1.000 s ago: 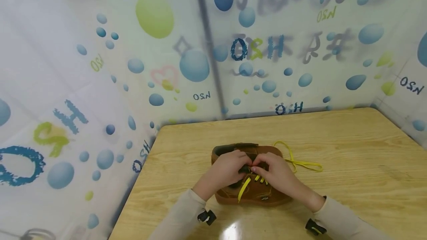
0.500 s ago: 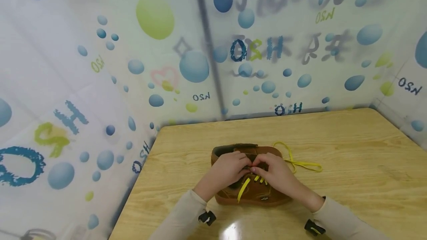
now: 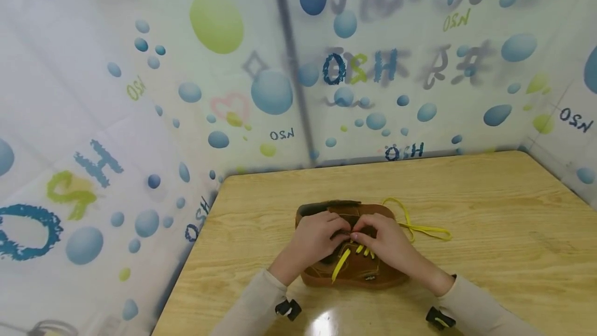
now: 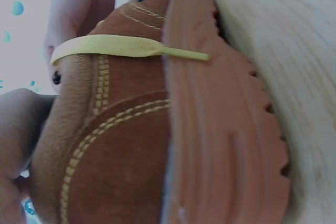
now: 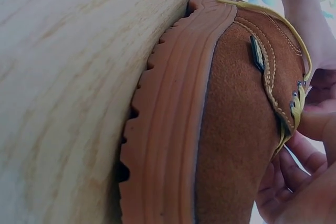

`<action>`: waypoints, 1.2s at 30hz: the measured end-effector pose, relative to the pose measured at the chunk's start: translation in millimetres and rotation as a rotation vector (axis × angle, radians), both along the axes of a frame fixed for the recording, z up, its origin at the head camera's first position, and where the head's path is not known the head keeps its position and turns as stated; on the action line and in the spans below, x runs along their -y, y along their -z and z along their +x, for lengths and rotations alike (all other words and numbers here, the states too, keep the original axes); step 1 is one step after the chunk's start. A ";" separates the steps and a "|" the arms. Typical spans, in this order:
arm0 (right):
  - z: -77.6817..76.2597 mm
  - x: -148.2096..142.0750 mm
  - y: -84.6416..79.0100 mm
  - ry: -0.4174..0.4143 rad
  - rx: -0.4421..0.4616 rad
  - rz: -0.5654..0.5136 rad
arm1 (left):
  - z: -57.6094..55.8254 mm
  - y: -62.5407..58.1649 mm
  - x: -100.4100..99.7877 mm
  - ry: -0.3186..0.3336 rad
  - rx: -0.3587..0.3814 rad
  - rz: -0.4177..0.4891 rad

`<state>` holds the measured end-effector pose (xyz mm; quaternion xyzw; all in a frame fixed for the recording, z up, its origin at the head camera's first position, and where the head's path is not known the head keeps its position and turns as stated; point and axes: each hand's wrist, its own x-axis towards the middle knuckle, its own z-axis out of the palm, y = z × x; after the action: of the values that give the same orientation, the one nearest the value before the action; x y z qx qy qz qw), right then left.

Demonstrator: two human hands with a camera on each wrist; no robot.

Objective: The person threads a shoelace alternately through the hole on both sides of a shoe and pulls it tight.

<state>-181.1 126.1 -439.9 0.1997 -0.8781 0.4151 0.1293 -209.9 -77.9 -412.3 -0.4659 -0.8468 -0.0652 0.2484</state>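
A printed sheet point(image 3: 420, 92) with blue and green drops stands behind the table point(image 3: 489, 206), meeting its far edge. On the table, nearer its left edge than its right, sits a brown shoe point(image 3: 387, 274), sole down, heel towards the left edge and toe towards the right.

Both hands work over the middle of the shoe. The right hand point(image 3: 386, 241) has thumb and forefinger brought together at the lacing, pinching what seems to be the lace. The left hand point(image 3: 317, 235) comes in from the heel side, its fingers bent and its tips just beside the right hand's; I cannot tell whether it grasps anything.

The yellow lace point(image 3: 341, 265) has one length hanging down the shoe's near side, while a loose loop lies past the toe, towards the right edge. Smallest are the eyelets point(image 5: 295, 97), beside the right thumb.

To do this well, I would rest the palms lightly against the shoe so it cannot slide, pinch the lace close to its tip, flatten any twist, and draw it evenly, minding that the hanging length does not slip back.
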 end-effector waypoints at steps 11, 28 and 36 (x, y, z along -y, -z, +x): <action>-0.2 -0.3 -4.0 -0.017 0.020 -0.014 | -2.6 -8.1 3.5 0.100 -0.139 -0.058; 1.7 -3.0 -7.3 -0.020 0.028 -0.009 | 0.3 -19.2 21.7 0.295 1.008 0.776; 1.3 0.7 -3.0 -0.024 -0.018 0.017 | 5.4 -27.3 22.8 0.304 1.299 0.853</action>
<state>-179.8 125.3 -436.9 0.2150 -0.8779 0.4075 0.1305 -204.5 -100.7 -385.1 -0.3100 -0.6513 -0.6761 -0.1501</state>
